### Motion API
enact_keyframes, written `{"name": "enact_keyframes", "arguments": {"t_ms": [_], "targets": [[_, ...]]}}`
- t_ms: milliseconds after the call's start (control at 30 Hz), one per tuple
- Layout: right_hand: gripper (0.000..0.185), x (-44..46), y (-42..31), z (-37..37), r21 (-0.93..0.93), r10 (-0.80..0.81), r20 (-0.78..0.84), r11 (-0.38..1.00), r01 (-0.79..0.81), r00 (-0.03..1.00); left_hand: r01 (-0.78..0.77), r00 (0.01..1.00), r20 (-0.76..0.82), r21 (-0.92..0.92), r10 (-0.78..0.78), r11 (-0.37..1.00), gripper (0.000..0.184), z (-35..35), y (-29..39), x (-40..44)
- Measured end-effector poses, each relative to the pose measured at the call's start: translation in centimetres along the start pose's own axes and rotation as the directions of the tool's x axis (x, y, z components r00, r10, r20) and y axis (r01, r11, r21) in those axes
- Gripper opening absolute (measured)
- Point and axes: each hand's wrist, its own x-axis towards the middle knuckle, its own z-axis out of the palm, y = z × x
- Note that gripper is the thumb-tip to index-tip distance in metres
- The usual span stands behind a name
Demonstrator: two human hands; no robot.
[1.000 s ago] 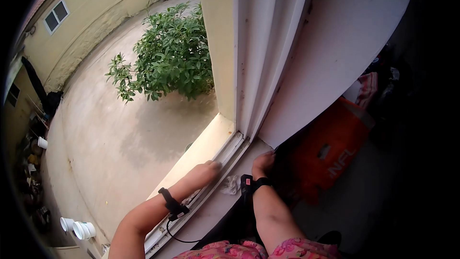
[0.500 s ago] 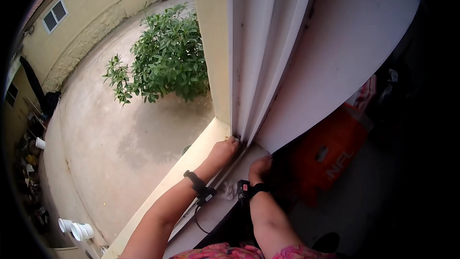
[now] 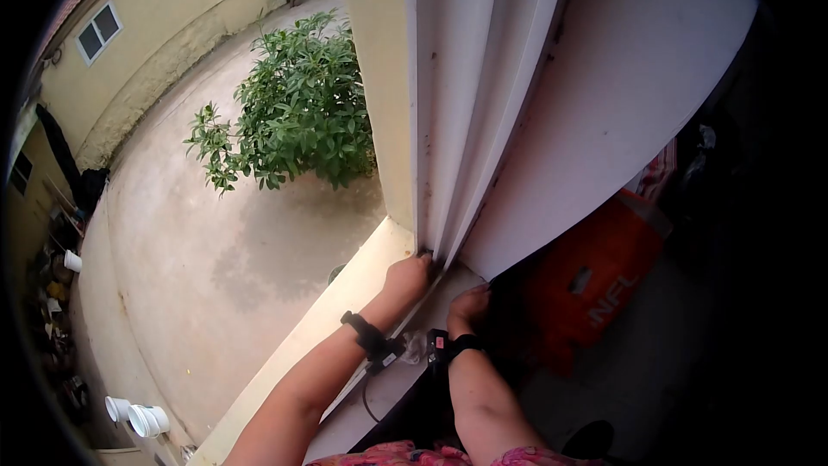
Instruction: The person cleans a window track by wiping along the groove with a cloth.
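My left hand is closed, its fingertips pressed into the bottom corner of the white window frame, where the frame meets the sill. Whatever the fingers pinch, if anything, is too small and dark to make out. My right hand is curled at the inner edge of the window sill, just below the white wall panel; its fingertips are lost in shadow. A crumpled whitish scrap lies on the sill between my wrists. Each wrist wears a black strap with a small device.
An orange bag with white letters is in the dark room at right. Outside, a leafy green bush grows in a concrete yard. White buckets stand at lower left, and a yellow building is beyond.
My left hand has shifted slightly down and right within the frame corner, its forearm and wrist strap moving rightward. My right hand has stayed nearly in place.
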Motion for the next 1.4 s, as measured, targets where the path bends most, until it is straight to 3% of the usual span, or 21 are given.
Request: {"name": "enact_keyframes", "arguments": {"t_ms": [167,367,433,600,700,867,1033,1167,1333,1400], "targets": [[0.044,0.1,0.3,0.3,0.044,0.019,0.004,0.999,-0.019,1.0,0.03,1.0,-0.009,-0.049,-0.03,0.998,0.029,-0.4,0.1,-0.2],[0.047,-0.1,0.4,0.3,0.115,0.015,0.03,0.993,-0.018,0.999,0.038,0.996,0.087,-0.008,-0.037,0.999,0.035,-1.1,-1.1,-2.0],[0.047,-0.3,-0.1,-0.1,0.115,0.033,0.047,0.993,-0.038,0.998,0.021,0.996,0.084,0.027,-0.023,0.999,0.025,-1.5,-1.3,-3.4],[0.046,-0.2,0.1,0.0,0.083,0.005,0.023,0.997,-0.007,1.0,0.02,0.989,0.145,0.048,-0.027,0.999,0.023,-2.5,-2.0,-6.7],[0.046,-0.5,-0.3,-0.9,0.108,-0.004,0.095,0.994,-0.007,0.995,0.003,0.985,0.172,0.053,-0.012,0.999,0.023,-2.7,-2.9,-8.5],[0.045,-0.4,-0.2,-0.5,0.063,-0.034,0.017,0.997,0.033,0.999,-0.076,0.976,0.208,0.077,0.059,0.994,0.02,-2.5,-4.6,-10.6],[0.044,-0.2,0.0,-0.3,0.069,-0.01,0.008,0.998,0.009,1.0,-0.128,0.987,-0.104,-0.025,0.125,0.991,0.013,-4.1,-3.2,-10.0],[0.044,0.5,0.5,0.6,0.051,-0.036,-0.004,0.998,0.036,0.999,-0.216,0.935,-0.275,0.063,0.225,0.974,0.01,-2.8,-2.1,-6.2],[0.044,0.3,0.1,0.3,0.038,-0.019,-0.007,0.999,0.02,1.0,-0.26,0.925,-0.247,0.145,0.29,0.954,0.01,-1.1,-0.7,-2.4],[0.044,0.3,0.4,0.6,0.026,-0.006,-0.012,1.0,0.007,1.0,-0.286,0.877,-0.261,0.391,0.404,0.875,0.007,-0.7,-0.5,-1.6]]}}
